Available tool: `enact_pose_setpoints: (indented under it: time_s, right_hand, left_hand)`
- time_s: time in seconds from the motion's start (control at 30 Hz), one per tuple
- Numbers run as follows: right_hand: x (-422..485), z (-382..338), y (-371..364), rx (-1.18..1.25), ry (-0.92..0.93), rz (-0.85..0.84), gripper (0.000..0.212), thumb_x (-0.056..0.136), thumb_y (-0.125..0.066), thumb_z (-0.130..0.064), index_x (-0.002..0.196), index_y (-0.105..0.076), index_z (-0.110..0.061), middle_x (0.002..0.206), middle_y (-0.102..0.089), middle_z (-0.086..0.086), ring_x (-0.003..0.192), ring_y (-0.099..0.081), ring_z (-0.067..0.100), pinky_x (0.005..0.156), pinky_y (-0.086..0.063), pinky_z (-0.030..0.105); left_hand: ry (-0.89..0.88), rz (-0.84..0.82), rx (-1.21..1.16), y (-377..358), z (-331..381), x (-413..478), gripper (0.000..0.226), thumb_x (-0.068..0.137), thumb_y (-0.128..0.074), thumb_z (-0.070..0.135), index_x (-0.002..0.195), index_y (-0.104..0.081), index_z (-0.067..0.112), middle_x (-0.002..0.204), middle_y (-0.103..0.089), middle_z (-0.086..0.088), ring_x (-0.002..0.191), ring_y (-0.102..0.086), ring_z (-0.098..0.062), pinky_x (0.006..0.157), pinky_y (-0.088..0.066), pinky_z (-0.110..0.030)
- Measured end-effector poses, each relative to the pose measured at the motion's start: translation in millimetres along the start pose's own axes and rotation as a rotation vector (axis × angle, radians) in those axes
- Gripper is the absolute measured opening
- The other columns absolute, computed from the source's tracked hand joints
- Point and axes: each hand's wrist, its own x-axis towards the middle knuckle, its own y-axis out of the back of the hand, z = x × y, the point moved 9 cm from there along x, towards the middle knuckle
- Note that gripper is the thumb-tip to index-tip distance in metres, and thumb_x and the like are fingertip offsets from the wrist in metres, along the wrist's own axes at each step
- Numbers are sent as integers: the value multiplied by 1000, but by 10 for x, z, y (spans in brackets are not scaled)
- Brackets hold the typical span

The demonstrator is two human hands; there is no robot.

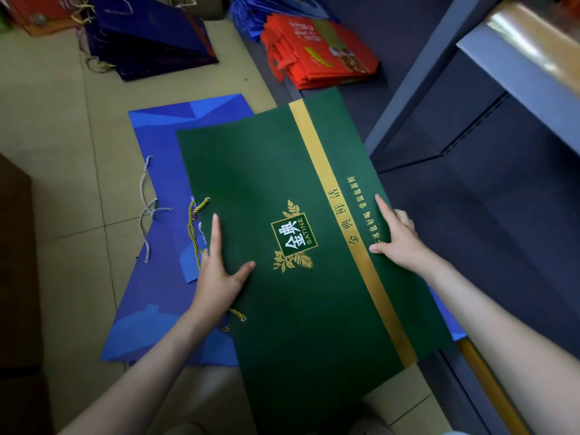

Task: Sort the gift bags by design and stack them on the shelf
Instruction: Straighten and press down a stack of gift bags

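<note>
Green gift bag (282,183), 2-hand edge pinch: left hand (216,281) 9 o'clock, right hand (401,243) 3 o'clock, thumbs and straight index fingers (215,233) on top.

Two hands in view: left hand (216,277), right hand (398,243). One flat dark green paper gift bag (282,183) with a gold stripe. Flat bright blue paper bags (163,133) under it: at least one, exact count unclear. Two grey-white twisted cord handles (146,211) on the blue. Three piles: dark navy paper bags (150,36), red fabric bags (320,51), blue fabric bags (251,14); bags per pile not countable. One brown cardboard box (15,262).
</note>
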Motion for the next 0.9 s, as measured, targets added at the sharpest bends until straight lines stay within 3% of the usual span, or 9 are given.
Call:
enact_pose_setpoints:
  time_s: [0.1,0.23,0.33,0.5,0.6,0.73,0.83,0.9]
  right_hand:
    - [-53,50,7,-26,-34,-31,99,84,-67,-7,143,-6,-58,152,-11,-3,141,-10,26,114,-17,49]
    - [-269,84,172,-160,-16,-53,91,88,-63,-9,141,-9,-60,153,-6,-2,139,-10,25,112,-16,48]
    - [-433,70,395,-222,11,-69,92,90,-60,-8,139,-6,-63,154,-1,-5,140,-7,26,112,-14,51]
    - [-552,446,697,-259,17,-40,96,91,-58,-6,132,-1,-71,156,8,-9,142,1,30,112,-7,58]
    - [-564,696,699,-297,38,-67,97,89,-59,-5,132,-3,-71,156,6,-10,141,-1,30,113,-8,57]
    - [-696,918,722,-316,37,-108,96,89,-59,-5,135,-3,-68,156,6,-13,142,-1,30,113,-9,56]
    - [-897,1161,696,-306,12,-120,99,89,-59,-4,132,-1,-72,156,7,-17,142,-1,31,112,-8,58]
    - [-982,1297,709,-313,1,-112,99,89,-58,-3,133,-2,-71,155,6,-19,141,-3,30,112,-9,57]
  left_hand:
    - [73,5,-100,-114,-172,-76,106,80,-74,14,145,0,53,146,-32,15,133,-38,-10,111,-33,-37]
    - [213,55,-154,-288,-258,-391,105,77,-77,20,148,-4,44,136,-27,21,126,-34,1,110,-29,-28]
    - [247,71,-151,-447,-143,-696,105,76,-78,19,149,-6,42,140,-26,14,128,-29,0,108,-26,-26]
    - [198,-22,-143,-929,23,-1053,111,76,-78,15,143,1,52,148,-29,-10,134,-30,-20,108,-25,-28]
    - [193,-80,-131,-1209,-52,-1215,112,78,-76,13,146,8,40,152,-23,-8,133,-27,-14,102,-22,-18]
    - [219,-102,-123,-1343,-41,-1534,114,76,-77,10,149,9,29,155,-16,-5,133,-24,-9,104,-18,-18]
    - [220,-133,-104,-1433,43,-1771,118,74,-78,9,147,11,36,152,-21,-11,134,-27,-16,105,-20,-22]
    - [209,-183,-80,-1528,109,-1905,119,74,-79,11,141,13,45,147,-26,-14,124,-33,-15,104,-23,-22]
